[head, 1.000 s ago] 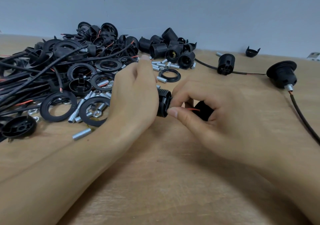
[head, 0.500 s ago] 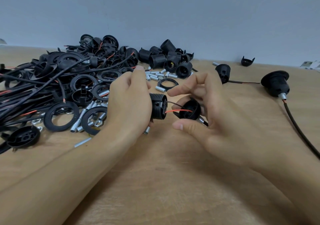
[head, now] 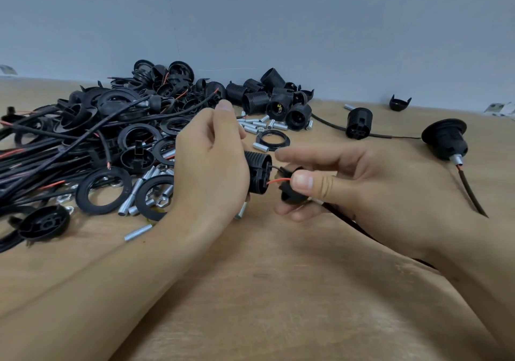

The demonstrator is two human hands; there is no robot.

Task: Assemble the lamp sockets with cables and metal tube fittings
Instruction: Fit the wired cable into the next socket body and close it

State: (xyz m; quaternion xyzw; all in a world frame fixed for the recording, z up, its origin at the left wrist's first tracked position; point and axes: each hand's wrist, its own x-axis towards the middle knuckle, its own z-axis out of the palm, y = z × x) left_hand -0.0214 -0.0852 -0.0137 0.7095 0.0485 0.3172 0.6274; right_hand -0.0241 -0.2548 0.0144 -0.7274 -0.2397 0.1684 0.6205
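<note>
My left hand (head: pixel 211 163) grips a black threaded socket body (head: pixel 257 172) above the wooden table (head: pixel 278 291). A red wire (head: pixel 278 180) and a black wire run from the socket's back into a black socket cap (head: pixel 291 193), which my right hand (head: pixel 356 182) pinches between thumb and fingers. A short gap separates cap and socket. A metal tube end (head: pixel 317 201) and a dark cable (head: pixel 348 221) come out of the cap under my right palm.
A heap of black cables, rings and caps (head: pixel 92 143) fills the left side. Loose socket bodies (head: pixel 273 101) and small metal tubes (head: pixel 259 126) lie behind my hands. An assembled socket with cable (head: pixel 446 143) and another socket (head: pixel 359 124) lie at right.
Both hands have lifted off the table. The cap has come away from the socket body, so both wires now show between them. My right hand's grip has shifted onto the cap.
</note>
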